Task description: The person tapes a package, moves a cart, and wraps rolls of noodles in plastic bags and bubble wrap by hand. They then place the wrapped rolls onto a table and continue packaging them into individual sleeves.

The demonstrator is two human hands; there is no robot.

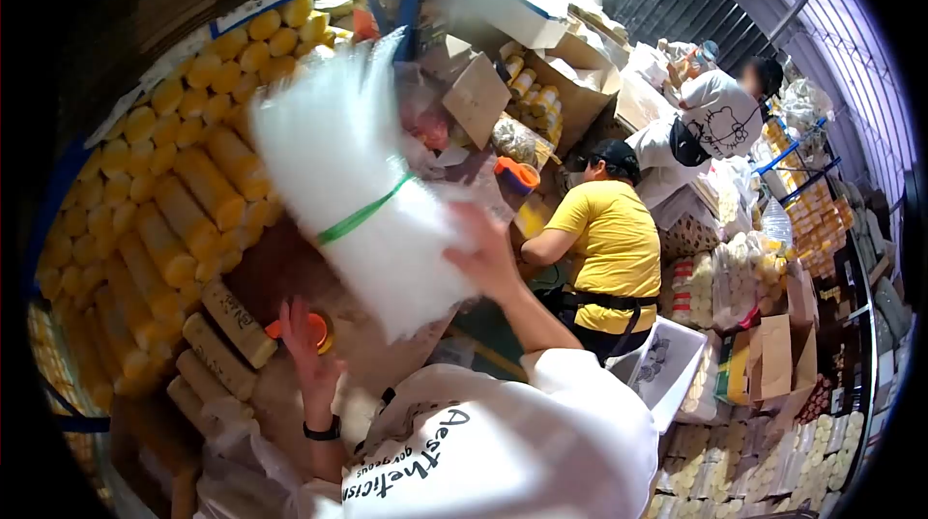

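My right hand (483, 250) grips the edge of a thick bundle of white translucent plastic bags (358, 171). A green band (365, 211) runs round the middle of the bundle, which is blurred by motion and hides part of the table behind it. Lower left, my left hand (309, 355) is raised with its fingers apart and nothing in it; a dark watch is on the wrist. Close beside that hand lies an orange ring-shaped object, perhaps a tape roll (317, 330), on the brown tabletop (300, 273).
Yellow-capped cylindrical packs (164, 200) are stacked at the left. Near them lie paper-wrapped rolls (217, 355). A person in a yellow shirt (609, 253) bends close on my right, another in white (710, 118) beyond. Cardboard boxes (773, 360) and packed goods stand at right.
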